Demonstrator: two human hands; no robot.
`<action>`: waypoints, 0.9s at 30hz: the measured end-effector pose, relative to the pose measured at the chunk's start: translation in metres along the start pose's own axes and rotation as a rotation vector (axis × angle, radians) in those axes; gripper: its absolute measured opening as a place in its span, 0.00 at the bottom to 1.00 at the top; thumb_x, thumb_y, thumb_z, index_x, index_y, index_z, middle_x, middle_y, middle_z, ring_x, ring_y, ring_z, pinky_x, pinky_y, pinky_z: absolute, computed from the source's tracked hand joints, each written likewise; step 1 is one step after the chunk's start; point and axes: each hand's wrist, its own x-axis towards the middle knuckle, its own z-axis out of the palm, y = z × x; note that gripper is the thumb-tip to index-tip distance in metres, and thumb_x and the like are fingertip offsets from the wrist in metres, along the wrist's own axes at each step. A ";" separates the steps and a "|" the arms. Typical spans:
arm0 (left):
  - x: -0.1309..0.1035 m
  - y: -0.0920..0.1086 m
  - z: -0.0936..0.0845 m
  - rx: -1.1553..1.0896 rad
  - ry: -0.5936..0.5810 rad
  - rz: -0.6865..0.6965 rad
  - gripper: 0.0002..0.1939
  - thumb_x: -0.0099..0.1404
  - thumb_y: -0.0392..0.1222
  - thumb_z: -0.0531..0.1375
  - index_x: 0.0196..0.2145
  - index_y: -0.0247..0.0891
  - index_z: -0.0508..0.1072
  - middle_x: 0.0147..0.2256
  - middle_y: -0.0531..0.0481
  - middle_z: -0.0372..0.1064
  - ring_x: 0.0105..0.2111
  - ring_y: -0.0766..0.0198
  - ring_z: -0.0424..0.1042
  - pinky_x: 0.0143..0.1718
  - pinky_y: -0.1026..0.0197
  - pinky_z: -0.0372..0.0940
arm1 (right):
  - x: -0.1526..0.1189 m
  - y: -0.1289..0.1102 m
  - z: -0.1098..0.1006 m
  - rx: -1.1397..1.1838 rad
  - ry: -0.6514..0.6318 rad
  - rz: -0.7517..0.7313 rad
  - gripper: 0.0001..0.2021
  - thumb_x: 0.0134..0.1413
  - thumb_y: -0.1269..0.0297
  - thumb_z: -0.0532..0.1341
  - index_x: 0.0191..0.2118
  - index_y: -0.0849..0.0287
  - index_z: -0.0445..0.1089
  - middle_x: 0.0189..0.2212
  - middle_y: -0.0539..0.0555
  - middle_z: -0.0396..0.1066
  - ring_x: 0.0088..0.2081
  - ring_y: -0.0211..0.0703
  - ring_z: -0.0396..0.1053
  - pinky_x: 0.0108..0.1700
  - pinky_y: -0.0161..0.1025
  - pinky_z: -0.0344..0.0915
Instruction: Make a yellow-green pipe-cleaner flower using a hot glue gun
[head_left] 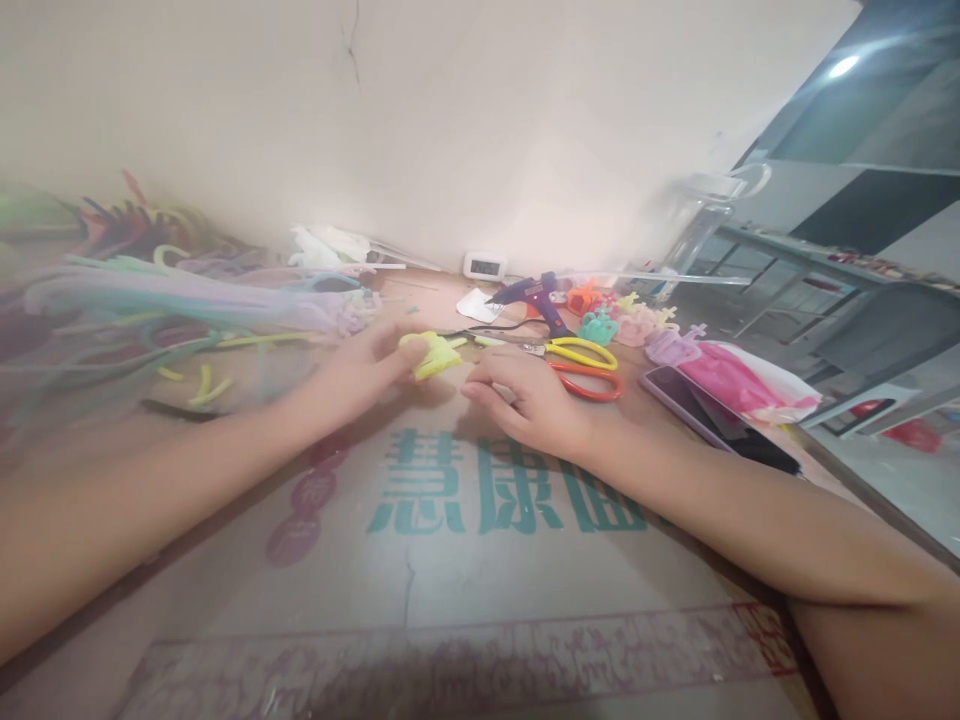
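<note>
My left hand [382,350] pinches a small yellow piece of bent, fuzzy pipe cleaner [433,356] between thumb and fingers, a little above the table. Just to its right is my right hand [529,400], with its fingers curled and the thumb tip brought close to the index finger. Whatever lies between those fingertips, if anything, is too small to make out. Behind my right hand rest scissors [589,368] with one yellow and one orange handle loop, their blades partly hidden. A purple glue gun [541,298] lies beyond them.
Pastel pipe cleaners [202,295] are bundled at the left, with short yellow pieces [206,385] nearby. A small digital clock [485,265] stands by the wall. At right are colourful small crafts [598,326], a phone [712,420], a pink-and-white packet [754,380] and a clear bottle [697,235].
</note>
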 end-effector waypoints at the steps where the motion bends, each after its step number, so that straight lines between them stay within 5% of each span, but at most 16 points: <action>1: 0.000 0.001 0.000 0.025 0.006 -0.002 0.30 0.68 0.65 0.58 0.58 0.44 0.72 0.49 0.47 0.76 0.42 0.54 0.76 0.40 0.56 0.68 | 0.000 -0.001 0.000 0.012 -0.006 0.017 0.09 0.70 0.66 0.56 0.36 0.57 0.70 0.29 0.52 0.73 0.32 0.41 0.68 0.37 0.38 0.64; 4: 0.000 0.002 -0.001 0.080 0.011 0.004 0.30 0.68 0.66 0.57 0.58 0.44 0.72 0.47 0.48 0.76 0.42 0.54 0.75 0.38 0.58 0.66 | -0.001 -0.001 0.001 0.032 -0.038 0.078 0.07 0.68 0.68 0.56 0.40 0.58 0.71 0.33 0.52 0.75 0.33 0.39 0.69 0.38 0.36 0.64; 10: 0.000 -0.001 -0.001 0.010 -0.006 -0.011 0.30 0.67 0.66 0.58 0.58 0.45 0.71 0.44 0.49 0.76 0.41 0.54 0.76 0.39 0.57 0.66 | -0.001 0.000 -0.001 0.032 -0.081 0.259 0.17 0.70 0.58 0.55 0.29 0.58 0.67 0.24 0.49 0.67 0.27 0.38 0.63 0.32 0.36 0.59; 14: 0.000 -0.001 -0.001 0.059 0.022 0.005 0.29 0.68 0.65 0.58 0.58 0.44 0.72 0.46 0.47 0.77 0.42 0.54 0.76 0.42 0.55 0.67 | -0.001 0.005 0.004 0.078 0.044 0.354 0.08 0.67 0.60 0.59 0.43 0.59 0.71 0.34 0.53 0.75 0.36 0.42 0.71 0.40 0.38 0.66; 17: 0.000 -0.004 -0.001 0.089 0.027 0.026 0.29 0.67 0.65 0.59 0.57 0.44 0.74 0.47 0.46 0.77 0.43 0.53 0.75 0.43 0.54 0.67 | -0.001 0.012 0.008 0.075 0.044 0.398 0.14 0.66 0.63 0.60 0.54 0.61 0.70 0.42 0.57 0.77 0.43 0.45 0.74 0.47 0.42 0.69; 22: 0.001 -0.011 -0.001 0.125 0.027 0.078 0.28 0.67 0.64 0.59 0.58 0.46 0.73 0.52 0.46 0.75 0.47 0.52 0.74 0.48 0.51 0.68 | 0.001 0.017 0.009 0.101 -0.092 0.411 0.11 0.68 0.67 0.56 0.47 0.58 0.76 0.46 0.55 0.79 0.48 0.46 0.75 0.53 0.44 0.68; 27: 0.001 -0.015 0.000 0.139 0.011 0.111 0.26 0.68 0.61 0.60 0.57 0.45 0.74 0.55 0.45 0.73 0.49 0.51 0.73 0.51 0.50 0.68 | 0.003 0.013 0.006 0.098 -0.103 0.428 0.10 0.68 0.65 0.56 0.44 0.57 0.76 0.41 0.53 0.80 0.42 0.44 0.74 0.46 0.41 0.67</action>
